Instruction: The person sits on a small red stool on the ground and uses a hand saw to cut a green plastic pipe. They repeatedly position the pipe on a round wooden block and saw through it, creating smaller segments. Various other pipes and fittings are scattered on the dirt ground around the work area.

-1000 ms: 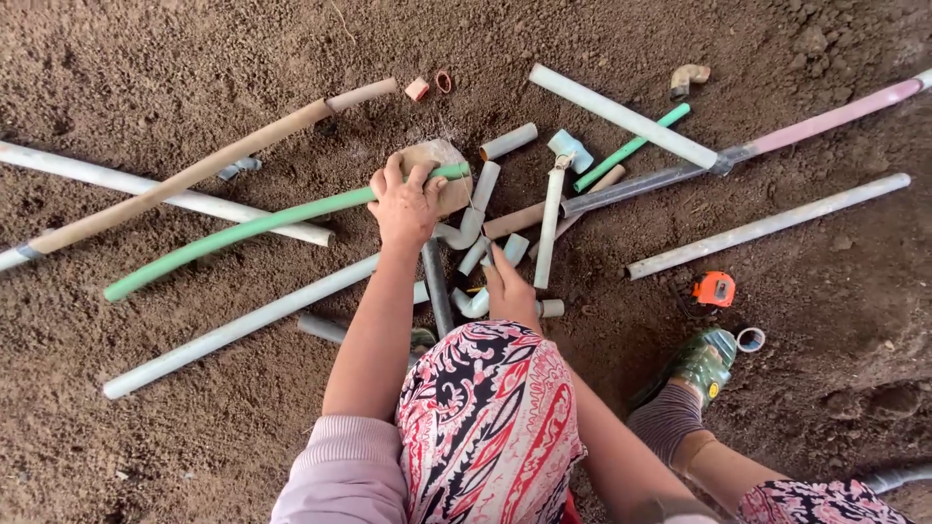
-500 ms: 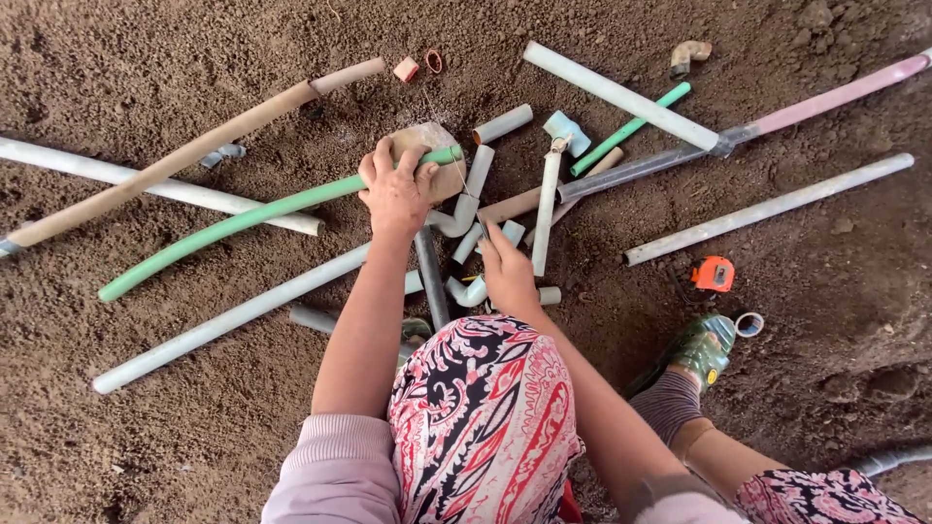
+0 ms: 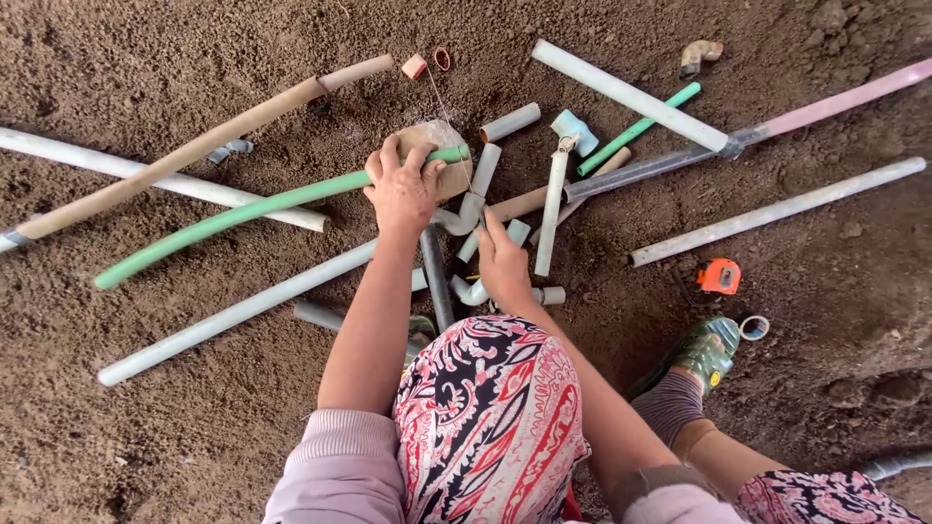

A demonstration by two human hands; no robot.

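Note:
I crouch over a heap of pipes on bare soil. My left hand (image 3: 403, 189) presses down on the end of a long bent green pipe (image 3: 243, 218) where it crosses a flat tan block (image 3: 442, 141). My right hand (image 3: 503, 264) rests among short grey pipe pieces and elbow fittings (image 3: 464, 215); its fingers seem curled on a piece, but I cannot tell which. A dark grey pipe (image 3: 435, 277) runs between my hands toward my knee in patterned cloth (image 3: 490, 417).
Long pipes lie all around: a tan pipe (image 3: 194, 150), white pipes (image 3: 233, 312) (image 3: 626, 94) (image 3: 777, 209), a pink-ended grey pipe (image 3: 825, 105), a short green pipe (image 3: 636, 129). An orange tape measure (image 3: 720, 277) and a tape roll (image 3: 753, 328) sit by my green shoe (image 3: 707, 351).
My left hand has closed down more firmly over the green pipe's end on the tan block. My right hand stays among the fittings. The view has shifted slightly.

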